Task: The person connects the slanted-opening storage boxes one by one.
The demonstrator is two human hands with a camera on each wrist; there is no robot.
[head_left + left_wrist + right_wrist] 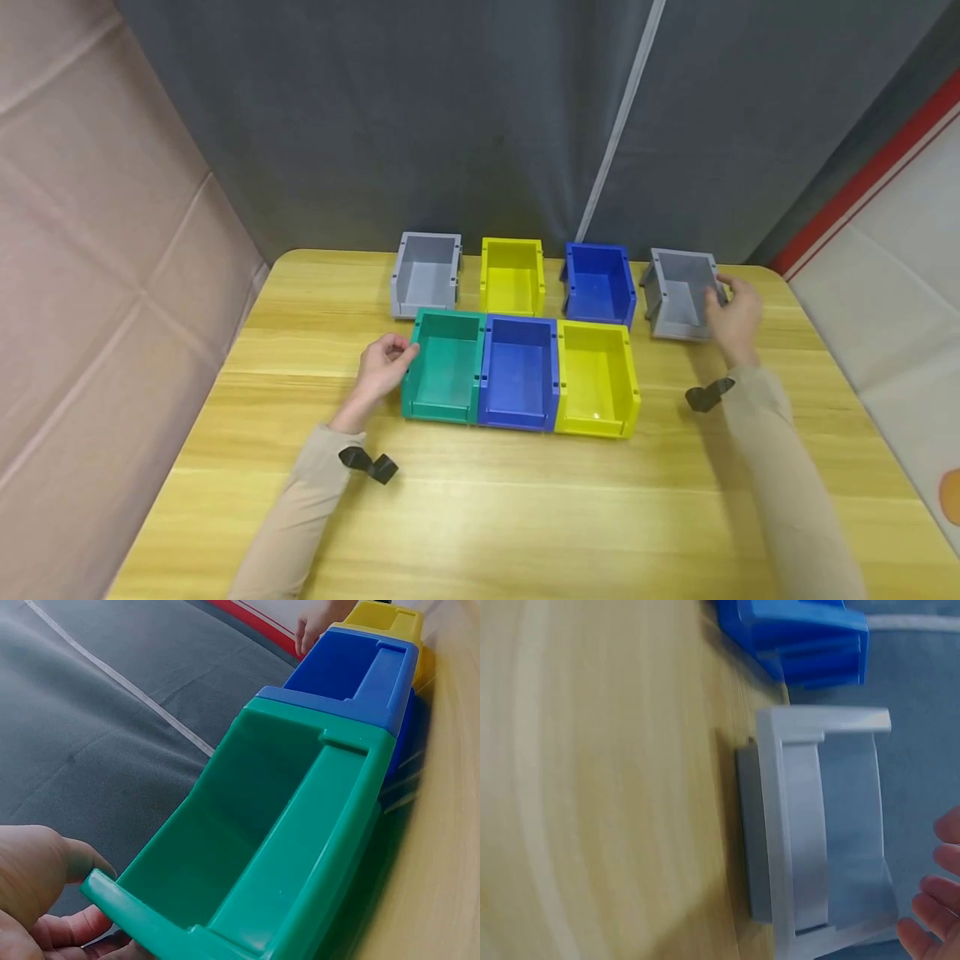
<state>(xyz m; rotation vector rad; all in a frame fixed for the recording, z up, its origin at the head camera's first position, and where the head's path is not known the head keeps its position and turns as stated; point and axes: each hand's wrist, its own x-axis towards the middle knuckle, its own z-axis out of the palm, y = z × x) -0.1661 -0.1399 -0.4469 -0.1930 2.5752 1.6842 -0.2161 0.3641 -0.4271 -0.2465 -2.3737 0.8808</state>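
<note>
My left hand (384, 367) pinches the left rim of a green storage bin (255, 825), thumb and fingers on either side of the edge. The green bin stands at the left end of a front row, side by side with a blue bin (519, 375) and a yellow bin (596, 379). At the back right, my right hand (737, 321) is at the right wall of a grey bin (802, 832). In the right wrist view its fingers (936, 911) are extended and spread by the bin's corner; whether they touch it is hard to tell.
Behind the front row stand another grey bin (426, 275), a second yellow bin (512, 275) and a second blue bin (598, 283), with gaps between them. A dark curtain (420, 125) hangs behind the wooden table (525, 517). A pale quilted wall (112, 292) borders the left side.
</note>
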